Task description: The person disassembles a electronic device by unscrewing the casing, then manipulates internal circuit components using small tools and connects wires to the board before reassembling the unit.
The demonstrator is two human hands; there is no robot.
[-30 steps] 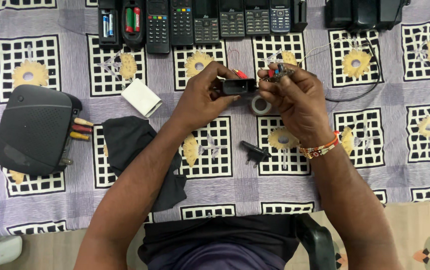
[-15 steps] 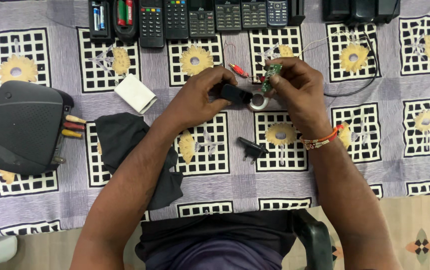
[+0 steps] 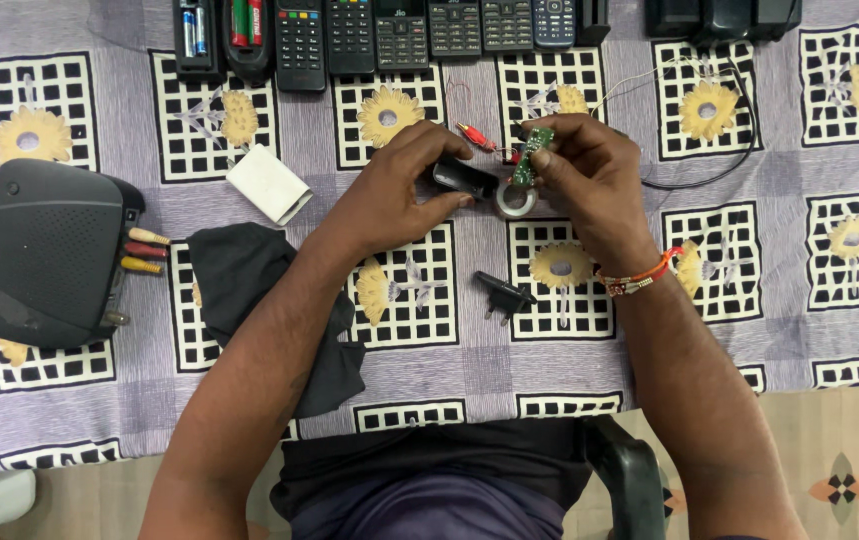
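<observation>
Left hand grips black plastic housing; right hand at 3 o'clock pinches green circuit board above tape roll.

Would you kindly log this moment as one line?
left hand: holds black casing | right hand: holds green circuit board | tape roll: on table

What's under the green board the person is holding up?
Under the small green circuit board, pinched by the right hand, a roll of tape lies on the patterned tablecloth. The hand covers part of the roll, so what lies under the fingers stays hidden.
</observation>
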